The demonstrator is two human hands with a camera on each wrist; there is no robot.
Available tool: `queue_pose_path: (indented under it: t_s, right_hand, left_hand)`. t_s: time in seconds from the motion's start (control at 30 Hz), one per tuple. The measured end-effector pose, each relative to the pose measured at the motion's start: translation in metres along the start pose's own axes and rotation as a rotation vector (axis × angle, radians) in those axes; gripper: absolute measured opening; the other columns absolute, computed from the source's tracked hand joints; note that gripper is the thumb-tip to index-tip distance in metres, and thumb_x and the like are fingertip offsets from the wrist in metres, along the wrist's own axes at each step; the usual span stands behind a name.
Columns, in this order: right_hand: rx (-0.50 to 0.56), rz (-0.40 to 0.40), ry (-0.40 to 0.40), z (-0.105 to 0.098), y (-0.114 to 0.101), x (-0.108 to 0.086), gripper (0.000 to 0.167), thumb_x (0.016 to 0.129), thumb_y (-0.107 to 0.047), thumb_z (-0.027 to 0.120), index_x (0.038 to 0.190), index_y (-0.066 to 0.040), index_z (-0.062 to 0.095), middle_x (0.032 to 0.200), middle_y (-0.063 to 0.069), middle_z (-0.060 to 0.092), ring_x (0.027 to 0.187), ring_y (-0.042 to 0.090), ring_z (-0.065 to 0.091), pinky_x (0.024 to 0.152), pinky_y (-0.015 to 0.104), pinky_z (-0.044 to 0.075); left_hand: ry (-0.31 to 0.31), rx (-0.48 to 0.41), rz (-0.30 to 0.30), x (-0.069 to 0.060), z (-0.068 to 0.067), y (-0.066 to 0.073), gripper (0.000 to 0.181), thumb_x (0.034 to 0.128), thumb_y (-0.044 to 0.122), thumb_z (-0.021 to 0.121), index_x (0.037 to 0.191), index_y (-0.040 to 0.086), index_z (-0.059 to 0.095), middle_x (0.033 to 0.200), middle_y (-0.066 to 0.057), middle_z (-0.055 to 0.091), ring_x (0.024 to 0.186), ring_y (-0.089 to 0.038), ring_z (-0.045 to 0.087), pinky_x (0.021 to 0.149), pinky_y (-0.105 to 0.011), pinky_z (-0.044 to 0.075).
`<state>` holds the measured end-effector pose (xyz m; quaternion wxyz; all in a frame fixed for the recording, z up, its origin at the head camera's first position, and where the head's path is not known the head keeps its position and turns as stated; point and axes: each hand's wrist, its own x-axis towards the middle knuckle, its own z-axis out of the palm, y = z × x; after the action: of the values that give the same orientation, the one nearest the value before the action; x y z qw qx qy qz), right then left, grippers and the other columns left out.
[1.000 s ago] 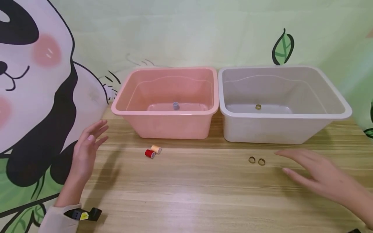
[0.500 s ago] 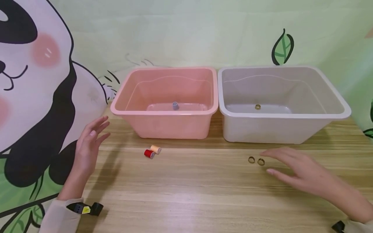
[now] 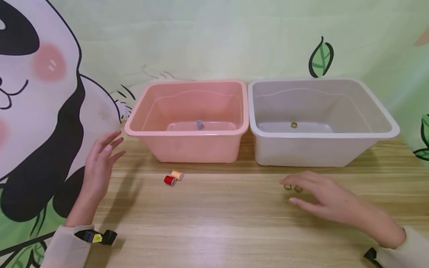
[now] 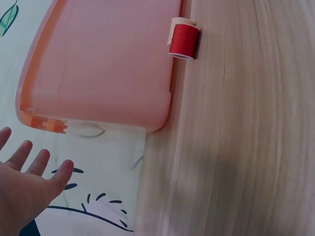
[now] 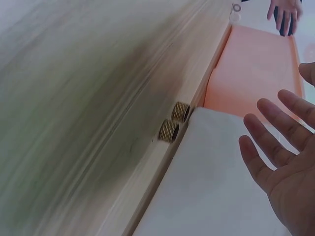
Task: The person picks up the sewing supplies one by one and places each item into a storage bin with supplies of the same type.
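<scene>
My right hand (image 3: 330, 199) hovers with loosely extended fingers over two brass-coloured rings on the table, holding nothing. One ring (image 3: 287, 187) lies just left of the other ring (image 3: 298, 189); my index finger partly covers them in the head view. In the right wrist view both show a knurled outside, like the nearer ring (image 5: 169, 131). My left hand (image 3: 98, 165) is raised beside the pink bin (image 3: 192, 149), fingers apart and holding nothing. In front of that bin, a red thread spool (image 3: 169, 180) touches a cream thread spool (image 3: 177, 175).
The grey bin (image 3: 305, 152) stands right of the pink one, rims nearly touching. Inside the pink bin is a small grey-blue spool-like piece (image 3: 200, 124); a brass ring (image 3: 294, 125) lies in the grey bin. A printed panda cloth (image 3: 201, 41) hangs behind the wooden table (image 3: 207, 219).
My right hand has moved left, from beside the two rings to over them. The left hand has stayed nearly still. The head view has shifted slightly.
</scene>
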<state>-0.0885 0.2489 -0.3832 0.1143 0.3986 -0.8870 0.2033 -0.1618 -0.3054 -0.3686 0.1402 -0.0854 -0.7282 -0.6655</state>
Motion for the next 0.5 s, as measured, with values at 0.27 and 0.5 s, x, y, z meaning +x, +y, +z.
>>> queue_pose_path:
  t_s: [0.27,0.5]
  right_hand:
    - [0.036,-0.033,-0.029,0.011,-0.004,0.007,0.041,0.092,-0.022,0.076,0.131,-0.019,0.065,0.128,-0.006,0.066,0.117,0.016,0.064,0.093,0.042,0.055]
    - [0.054,-0.015,-0.053,0.016,-0.009,0.012,0.039,0.094,-0.025,0.074,0.131,-0.018,0.065,0.13,-0.007,0.065,0.12,0.015,0.062,0.097,0.042,0.055]
  left_hand:
    - [-0.029,0.035,0.026,0.008,0.003,0.001,0.042,0.1085,0.018,0.047,0.15,0.01,0.045,0.155,-0.012,0.041,0.14,-0.026,0.043,0.1,-0.018,0.048]
    - [-0.025,-0.021,0.02,0.013,0.004,0.005,0.043,0.1082,0.016,0.048,0.15,0.01,0.044,0.153,-0.011,0.043,0.138,-0.026,0.044,0.099,-0.02,0.05]
